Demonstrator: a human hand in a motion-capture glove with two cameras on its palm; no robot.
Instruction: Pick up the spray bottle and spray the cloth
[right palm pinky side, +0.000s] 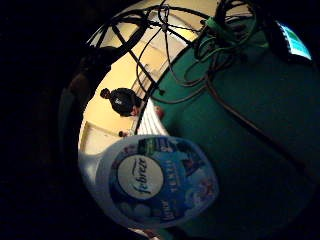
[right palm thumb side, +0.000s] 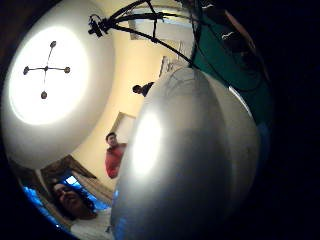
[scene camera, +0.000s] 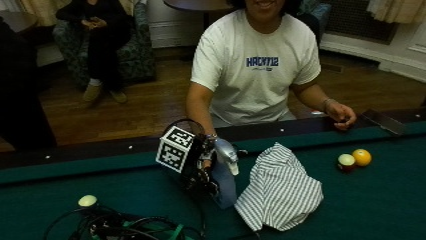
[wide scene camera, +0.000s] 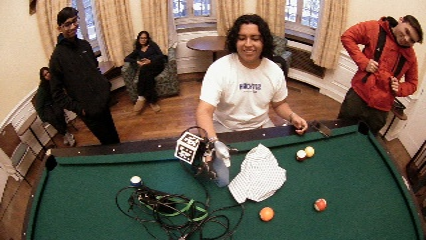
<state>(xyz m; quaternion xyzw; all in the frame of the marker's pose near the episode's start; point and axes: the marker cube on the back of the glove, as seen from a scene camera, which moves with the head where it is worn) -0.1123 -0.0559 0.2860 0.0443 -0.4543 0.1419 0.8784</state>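
Outside view: a person in a white shirt sits behind a pool table (scene camera: 373, 200) with green felt. The gloved right hand (scene camera: 203, 167) is wrapped around a spray bottle (scene camera: 225, 175), which is upright on the felt with its white spray head on top. Just to the bottle's 3 o'clock side lies a striped cloth (scene camera: 279, 187), bunched up and touching the bottle's bottom part. Past the cloth, at 2 o'clock from it, sit a yellow ball (scene camera: 362, 157) and a dark red and white ball (scene camera: 345, 162), side by side. A white ball (scene camera: 87, 200) lies at 9 o'clock from the bottle, next to a pile of black cables (scene camera: 120, 227). The bare left hand (scene camera: 341, 116) rests on the table's dark rail. Wide outside view: the same hand grips the bottle (wide scene camera: 221, 167) beside the cloth (wide scene camera: 258, 175), and two orange balls (wide scene camera: 267, 213) lie nearer the front. Right little finger side palm view: the bottle's blue and white label (right palm pinky side: 160, 182) is very close to the palm, with green felt behind it. Right thumb side palm view: the bottle's pale smooth side (right palm thumb side: 185, 165) fills much of what you see.
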